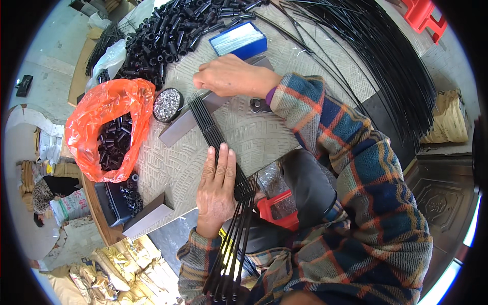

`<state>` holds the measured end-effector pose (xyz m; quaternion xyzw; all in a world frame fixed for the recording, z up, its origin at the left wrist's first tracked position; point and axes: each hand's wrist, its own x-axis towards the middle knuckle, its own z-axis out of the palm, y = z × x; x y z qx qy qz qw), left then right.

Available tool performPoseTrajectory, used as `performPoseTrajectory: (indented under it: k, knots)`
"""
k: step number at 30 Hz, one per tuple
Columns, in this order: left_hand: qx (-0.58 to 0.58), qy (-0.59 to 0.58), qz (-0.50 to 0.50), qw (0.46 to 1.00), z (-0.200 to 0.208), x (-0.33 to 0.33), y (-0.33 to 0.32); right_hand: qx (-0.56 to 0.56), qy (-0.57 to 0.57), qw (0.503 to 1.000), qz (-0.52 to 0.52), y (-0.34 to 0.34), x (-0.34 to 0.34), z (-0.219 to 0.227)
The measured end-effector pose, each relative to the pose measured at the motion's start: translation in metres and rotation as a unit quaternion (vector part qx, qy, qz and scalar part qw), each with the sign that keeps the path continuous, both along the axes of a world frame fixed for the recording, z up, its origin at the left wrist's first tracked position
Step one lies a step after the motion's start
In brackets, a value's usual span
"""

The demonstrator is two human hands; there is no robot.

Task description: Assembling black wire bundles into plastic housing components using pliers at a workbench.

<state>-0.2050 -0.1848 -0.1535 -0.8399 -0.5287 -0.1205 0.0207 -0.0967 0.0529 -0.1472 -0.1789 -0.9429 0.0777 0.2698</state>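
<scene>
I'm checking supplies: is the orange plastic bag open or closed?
Open: the orange plastic bag has its mouth spread wide, with small black parts visible inside.

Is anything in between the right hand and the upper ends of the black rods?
Nothing visible: the right hand is close by those ends. The black rods cross over the grey metal bar, and the dish of silvery bits stands left of them.
</scene>
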Motion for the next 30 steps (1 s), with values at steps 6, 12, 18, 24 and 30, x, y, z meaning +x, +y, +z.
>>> performPoseTrajectory:
  k: [6,12,18,24,30]
  knots:
    - [-0.006,-0.002,0.005,1.0,0.003,0.0,-0.001,0.001,0.017,1.0,0.016,-0.001,0.0,0.003]
    - [-0.016,-0.042,0.026,0.999,0.007,0.006,-0.002,0.008,-0.011,1.0,-0.02,-0.007,-0.002,0.002]
    - [-0.019,-0.038,0.027,0.999,0.011,0.005,-0.003,0.014,-0.003,1.0,0.017,-0.004,-0.006,0.002]
    - [-0.031,-0.061,0.03,0.997,0.016,0.006,-0.003,0.011,0.02,1.0,0.02,-0.007,-0.003,0.007]
    - [-0.025,-0.051,0.028,0.998,0.004,0.007,-0.001,0.12,-0.032,0.992,0.0,-0.005,0.004,0.005]
